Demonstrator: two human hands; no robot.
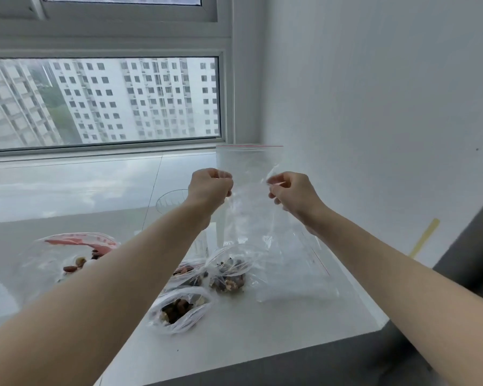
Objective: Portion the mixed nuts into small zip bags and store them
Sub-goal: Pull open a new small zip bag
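Clear empty zip bag (248,174) pinched by both hands | three nut-filled bags (179,307) on counter (290,324)

White counter (262,330), nut bags (179,309), glass (170,200)

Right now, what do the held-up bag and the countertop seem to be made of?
The clear empty zip bag with a red seal line looks like thin glossy plastic film: transparent and creased. The white countertop seems polished stone or a glossy solid surface, since it reflects the window; I cannot tell which.

White wall (374,79), window (101,101) w/ daylight.
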